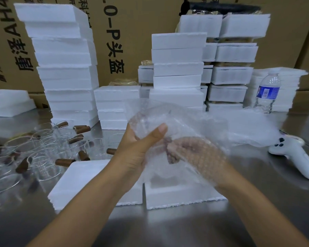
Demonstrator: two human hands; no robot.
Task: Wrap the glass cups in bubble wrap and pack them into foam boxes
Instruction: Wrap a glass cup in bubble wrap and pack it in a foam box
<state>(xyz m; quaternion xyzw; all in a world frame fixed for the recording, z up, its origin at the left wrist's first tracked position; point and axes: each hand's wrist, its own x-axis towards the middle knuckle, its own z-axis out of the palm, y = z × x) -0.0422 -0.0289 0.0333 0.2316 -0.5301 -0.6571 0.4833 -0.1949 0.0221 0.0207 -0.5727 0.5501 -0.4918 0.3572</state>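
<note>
A: From the head view, where is the cup right now?

B: The glass cup [147, 122] is held in the air just above and behind the open foam box [177, 195], bundled in bubble wrap [221, 125]. The left hand [137, 150] grips it from below, thumb pressed across the wrapped side.

A: And the other hand?

B: The right hand [193, 154] is above the same box, under the sheet. Through the bubbles its fingers look curled into the wrap beside the cup. A dark patch there may be the cup's brown handle, but it is too blurred to be sure.

A: How would you expect it to handle?

B: Light, stiff and brittle, I judge, and slick under the plastic. It is best held round the body with the whole palm, not by handle or rim, while the soft loose tail of wrap gets tucked in.

A: What else is around?

B: Touching the box on its left lies a second foam piece [82, 179], likely its lid, and further left the bare cups [43, 148] crowd the steel table [168, 229]. Behind the box stand foam stacks [66, 68]; to its right lies a white controller [292, 157] and, farther back, stands a water bottle [268, 91]
</note>
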